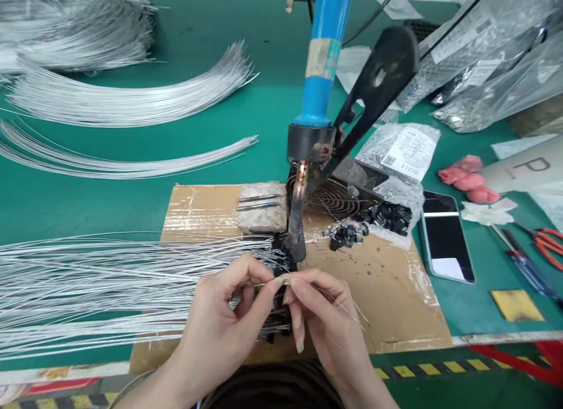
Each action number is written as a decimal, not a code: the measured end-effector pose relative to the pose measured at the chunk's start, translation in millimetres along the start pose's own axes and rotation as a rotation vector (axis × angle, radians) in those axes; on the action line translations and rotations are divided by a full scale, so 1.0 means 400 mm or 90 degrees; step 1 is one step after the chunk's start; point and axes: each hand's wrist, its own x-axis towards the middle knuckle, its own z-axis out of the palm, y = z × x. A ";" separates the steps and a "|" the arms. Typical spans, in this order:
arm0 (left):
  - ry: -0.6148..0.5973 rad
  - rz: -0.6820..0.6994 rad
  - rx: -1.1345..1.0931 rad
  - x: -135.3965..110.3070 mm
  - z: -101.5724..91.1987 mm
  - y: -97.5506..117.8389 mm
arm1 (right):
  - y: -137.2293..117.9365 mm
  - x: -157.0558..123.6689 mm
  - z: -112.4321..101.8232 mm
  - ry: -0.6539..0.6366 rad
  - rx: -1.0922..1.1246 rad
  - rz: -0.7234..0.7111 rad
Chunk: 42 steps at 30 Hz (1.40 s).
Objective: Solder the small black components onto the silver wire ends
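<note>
"Okay — fingers?"
"Left hand [229, 318] and right hand [328, 318] pinch thin wires [362, 313] between them, near the soldering iron [323, 51]."
"Room?"
"Left's crowded — wire bundle [109, 283]. Rightward, bare cardboard [391, 292] to its edge."

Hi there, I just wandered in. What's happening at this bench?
A person's left hand and right hand meet fingertip to fingertip, pinching thin wire above a cardboard sheet. A blue-handled soldering iron points tip-down just beyond them. Many loose wires lie spread out to the left, and small black pieces are heaped to the right.
</note>
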 end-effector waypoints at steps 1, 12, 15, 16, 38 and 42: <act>0.005 0.007 0.001 -0.001 0.002 -0.002 | 0.001 0.000 0.001 0.002 0.002 -0.001; 0.057 0.043 -0.035 -0.003 0.025 -0.008 | 0.010 -0.004 0.022 0.039 0.030 -0.013; 0.051 0.018 -0.080 -0.004 0.029 -0.008 | 0.016 -0.008 0.023 0.047 0.016 -0.048; 0.047 0.011 -0.095 -0.004 0.029 -0.008 | 0.018 -0.008 0.022 0.051 0.008 -0.061; 0.074 0.038 -0.067 0.004 0.018 -0.005 | 0.010 -0.006 0.002 0.036 -0.099 -0.064; 0.070 0.047 -0.038 -0.001 0.018 -0.006 | 0.008 -0.005 0.001 0.034 -0.086 -0.068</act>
